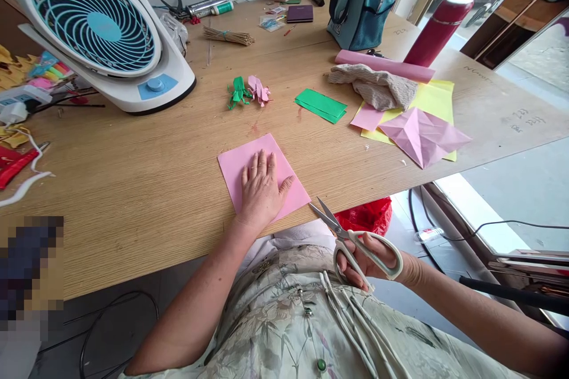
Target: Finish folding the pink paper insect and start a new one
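A pink sheet of paper (232, 166) lies near the table's front edge. My left hand (262, 186) rests flat on it, fingers stretched out and thumb apart. In front of the table edge, my right hand (367, 257) grips a pair of scissors (340, 231) by their white handles. The blades are parted and point up and left, their tips close to the paper's lower right corner. Beyond the sheet sit a green folded paper figure (239, 93) and a pink folded paper figure (258, 90), with green paper pieces (320, 105) to their right.
A fan (166, 80) stands at the back left. On the right are a creased pink paper (420, 136), yellow paper (438, 95), a cloth (377, 84), a red flask (438, 32) and a blue bag (360, 6). A red bag (371, 216) shows below the table edge.
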Demonstrator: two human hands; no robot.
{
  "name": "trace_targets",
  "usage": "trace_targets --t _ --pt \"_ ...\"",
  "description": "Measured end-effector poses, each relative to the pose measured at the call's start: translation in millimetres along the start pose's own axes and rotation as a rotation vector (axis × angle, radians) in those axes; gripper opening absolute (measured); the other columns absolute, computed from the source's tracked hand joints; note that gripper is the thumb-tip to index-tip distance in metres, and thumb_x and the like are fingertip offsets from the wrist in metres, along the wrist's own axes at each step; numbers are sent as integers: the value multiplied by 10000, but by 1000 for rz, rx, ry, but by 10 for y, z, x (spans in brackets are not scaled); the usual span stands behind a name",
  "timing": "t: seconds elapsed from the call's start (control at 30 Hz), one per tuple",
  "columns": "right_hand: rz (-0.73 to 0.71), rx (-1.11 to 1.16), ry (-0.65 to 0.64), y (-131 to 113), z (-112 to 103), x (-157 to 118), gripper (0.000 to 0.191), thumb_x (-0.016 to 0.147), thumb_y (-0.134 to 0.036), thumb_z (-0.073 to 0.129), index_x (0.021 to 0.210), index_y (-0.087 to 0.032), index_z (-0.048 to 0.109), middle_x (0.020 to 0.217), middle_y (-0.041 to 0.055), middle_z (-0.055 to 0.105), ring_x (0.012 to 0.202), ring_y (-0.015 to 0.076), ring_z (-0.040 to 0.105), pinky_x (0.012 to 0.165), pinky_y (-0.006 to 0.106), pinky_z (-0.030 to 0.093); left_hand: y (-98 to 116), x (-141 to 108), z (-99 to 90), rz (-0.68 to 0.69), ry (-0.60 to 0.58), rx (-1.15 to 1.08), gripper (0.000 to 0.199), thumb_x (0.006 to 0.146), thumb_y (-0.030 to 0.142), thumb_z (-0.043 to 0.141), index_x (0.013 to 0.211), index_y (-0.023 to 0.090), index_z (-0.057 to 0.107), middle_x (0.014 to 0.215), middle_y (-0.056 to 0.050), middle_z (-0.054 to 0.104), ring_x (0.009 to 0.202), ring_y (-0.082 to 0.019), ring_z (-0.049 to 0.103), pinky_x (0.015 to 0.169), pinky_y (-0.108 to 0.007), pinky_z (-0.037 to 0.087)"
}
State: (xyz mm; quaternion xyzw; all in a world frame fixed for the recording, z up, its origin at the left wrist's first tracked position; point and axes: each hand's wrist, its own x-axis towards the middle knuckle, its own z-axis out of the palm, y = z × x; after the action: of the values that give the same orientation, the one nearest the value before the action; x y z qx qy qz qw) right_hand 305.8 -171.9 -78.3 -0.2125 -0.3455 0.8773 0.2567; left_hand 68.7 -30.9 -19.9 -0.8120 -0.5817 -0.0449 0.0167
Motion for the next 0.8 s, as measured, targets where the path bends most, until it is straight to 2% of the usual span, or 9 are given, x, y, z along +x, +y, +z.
trace_targets --t 0.3,0.63,0.8 --pt "-6 -5 -14 -3 15 1 701 861 -804 327 980 -227 708 613 35 587 425 144 482 409 250 377 3 5 -20 -1 -7 -3 742 995 570 257 1517 47 333 1604 -213 271 1480 -341 277 1180 -504 260" --pt "-19 1 50 16 41 15 700 850 -814 319 945 -240 709 599 35 582 445 155 492 402 254 364 3 1 -12 4 10 -15 739 990 575 272 1516 60 340 1599 -212 285 1478 -336 285 1179 -507 258" --pt "-42 38 67 64 40 29 701 849 -815 317 927 -229 692 618 35 583 462 157 501 449 272 418 10 -3 -18 -2 -7 -8 746 990 577 274 1517 53 332 1604 -219 265 1485 -336 268 1183 -507 256"
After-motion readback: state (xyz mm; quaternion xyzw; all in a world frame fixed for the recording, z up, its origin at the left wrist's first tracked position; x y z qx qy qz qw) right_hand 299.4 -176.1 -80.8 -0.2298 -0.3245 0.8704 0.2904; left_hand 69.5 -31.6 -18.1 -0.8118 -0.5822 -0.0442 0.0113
